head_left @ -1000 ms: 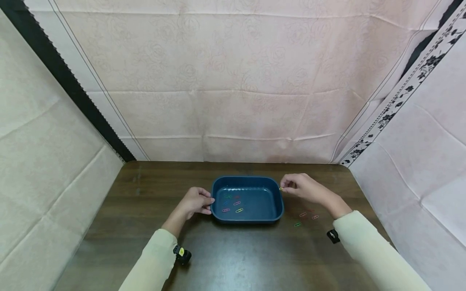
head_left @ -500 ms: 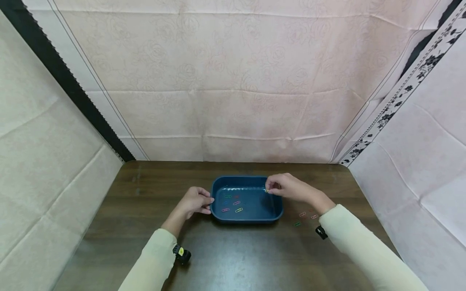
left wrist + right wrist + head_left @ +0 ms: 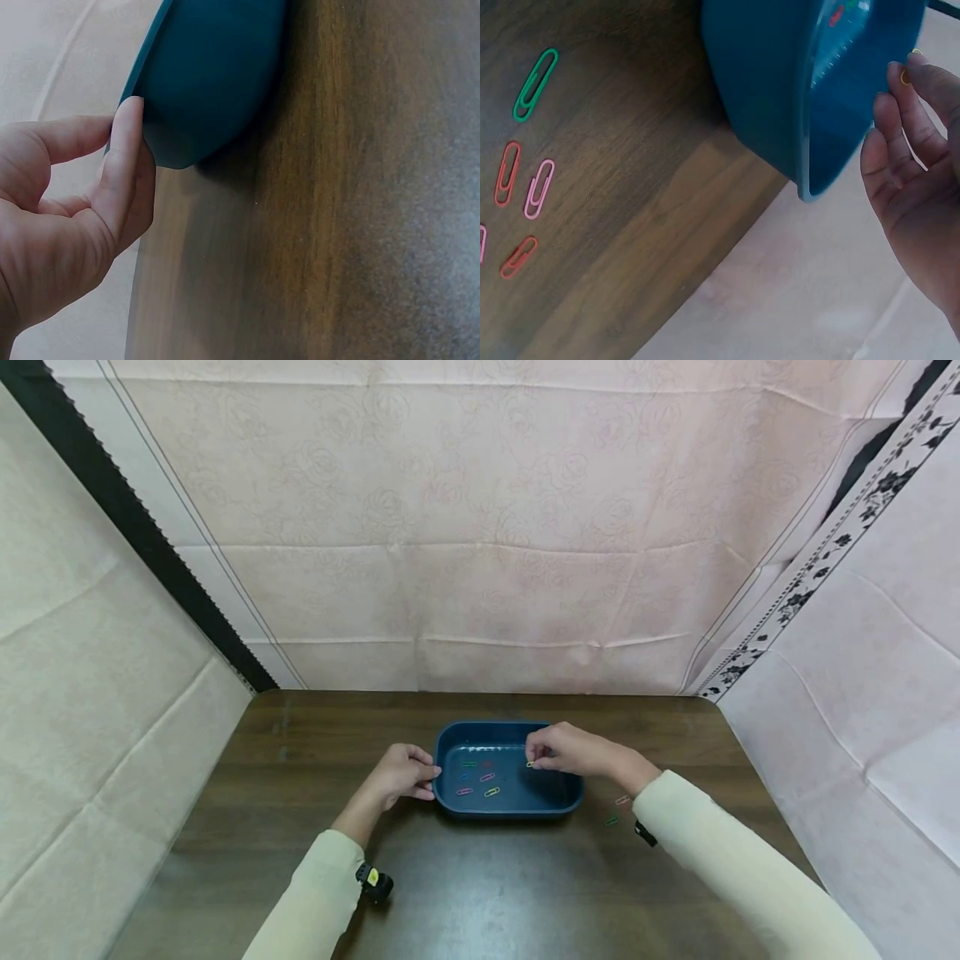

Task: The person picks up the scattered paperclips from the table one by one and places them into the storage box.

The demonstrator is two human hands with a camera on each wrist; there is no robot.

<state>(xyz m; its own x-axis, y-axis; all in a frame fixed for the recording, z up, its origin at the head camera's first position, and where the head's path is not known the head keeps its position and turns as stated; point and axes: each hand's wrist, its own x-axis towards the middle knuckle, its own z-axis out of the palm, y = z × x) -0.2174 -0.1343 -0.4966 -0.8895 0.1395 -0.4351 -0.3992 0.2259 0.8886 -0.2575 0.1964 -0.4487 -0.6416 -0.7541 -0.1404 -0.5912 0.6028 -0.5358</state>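
A dark blue tray [image 3: 495, 816] rests on the wooden table. At its left end my left hand [image 3: 405, 772] pinches the rim between thumb and fingers, as the left wrist view confirms. My right hand [image 3: 573, 750] is over the right half of the tray, pinching a yellow paper clip [image 3: 905, 77] at the fingertips. Several paper clips lie on the tray's floor, among them a green paper clip [image 3: 469, 764], a pink paper clip [image 3: 465, 791] and another yellow paper clip [image 3: 492, 792]. The right forearm hides part of the table in the head view.
On the table to the right of the tray lie several loose paper clips: a green one [image 3: 536, 85], a red one [image 3: 508, 174], a pink one [image 3: 538, 189] and others. Pale cloth [image 3: 480, 527] hangs behind the table and along both sides.
From the tray's right edge, my right hand has moved left and slightly down over the inside, carrying the yellow paper clip. My left hand has stayed on the rim.
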